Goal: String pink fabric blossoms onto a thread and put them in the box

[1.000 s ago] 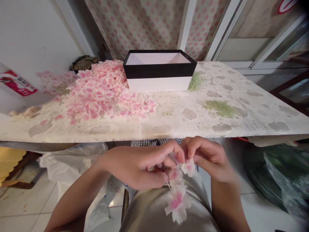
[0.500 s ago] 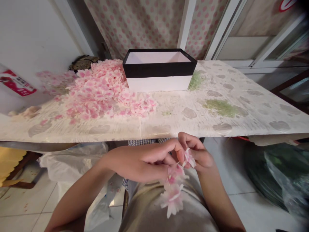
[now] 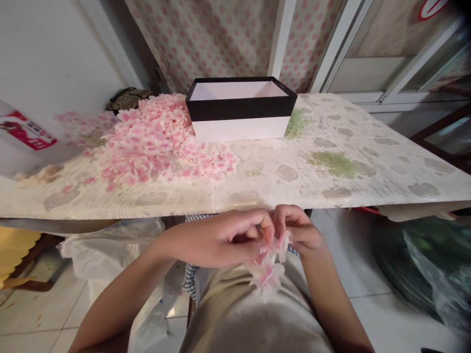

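Observation:
Pale pink artificial flowers hang below my hands, in front of my lap. My left hand is closed, its thumb and fingers pinching the flowers near their top. Close beside it on the right, my right hand pinches a small pink blossom between thumb and fingers. The fingertips of both hands nearly meet. On the table, a large heap of pink petals lies at the left, against a white box with a black rim.
Green bits lie on the table at the right, more beside the box. A dark pouch sits behind the petals. White plastic bags are below the table at the left, a dark green bundle at the right.
My hands have drawn closer together. The hanging flowers have risen and bunched nearer my fingers, and the blossom at my right hand has shifted slightly left.

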`<action>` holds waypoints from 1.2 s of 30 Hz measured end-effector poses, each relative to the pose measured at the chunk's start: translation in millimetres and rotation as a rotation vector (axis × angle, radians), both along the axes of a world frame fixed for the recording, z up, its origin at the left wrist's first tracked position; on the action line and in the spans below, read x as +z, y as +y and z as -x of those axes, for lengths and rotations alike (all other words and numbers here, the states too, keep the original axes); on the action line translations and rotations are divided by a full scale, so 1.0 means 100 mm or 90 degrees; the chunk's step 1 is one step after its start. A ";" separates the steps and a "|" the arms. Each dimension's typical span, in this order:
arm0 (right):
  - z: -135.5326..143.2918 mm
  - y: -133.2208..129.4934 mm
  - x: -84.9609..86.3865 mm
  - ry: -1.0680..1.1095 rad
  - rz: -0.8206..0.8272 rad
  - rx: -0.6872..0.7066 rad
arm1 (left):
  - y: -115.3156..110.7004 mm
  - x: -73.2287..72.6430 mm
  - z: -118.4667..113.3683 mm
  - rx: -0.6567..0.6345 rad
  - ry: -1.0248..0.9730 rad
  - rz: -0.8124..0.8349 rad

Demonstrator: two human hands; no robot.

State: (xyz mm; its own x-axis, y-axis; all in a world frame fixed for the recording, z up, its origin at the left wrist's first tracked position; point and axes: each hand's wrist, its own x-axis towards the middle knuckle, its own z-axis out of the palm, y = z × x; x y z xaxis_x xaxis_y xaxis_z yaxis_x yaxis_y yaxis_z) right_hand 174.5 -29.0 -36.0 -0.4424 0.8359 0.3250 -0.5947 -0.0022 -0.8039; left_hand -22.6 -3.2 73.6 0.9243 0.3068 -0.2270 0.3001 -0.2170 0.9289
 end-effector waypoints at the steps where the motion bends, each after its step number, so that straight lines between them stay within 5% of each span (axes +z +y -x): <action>1: -0.02 0.01 0.01 -0.010 -0.010 -0.006 | 0.00 0.00 0.00 0.002 0.007 -0.025; 13: -0.23 -0.06 0.23 -0.278 -0.196 -0.021 | 0.00 -0.09 -0.04 0.096 0.083 -0.137; 16: -0.22 0.07 0.27 -0.338 -0.153 -0.209 | 0.01 -0.09 -0.04 0.088 0.115 -0.145; 19: -0.19 0.38 0.29 -0.559 -0.137 -0.457 | 0.03 -0.09 -0.03 0.076 0.162 -0.183; 23: -0.14 0.78 0.28 -0.864 -0.158 -0.563 | 0.12 -0.14 0.02 0.109 0.201 -0.228; 31: -0.12 0.82 0.16 -0.858 -0.158 -0.615 | 0.32 -0.08 0.29 0.244 0.255 -0.256; 36: -0.26 0.81 0.08 -0.715 -0.133 -0.635 | 0.54 -0.13 0.41 0.404 0.363 -0.461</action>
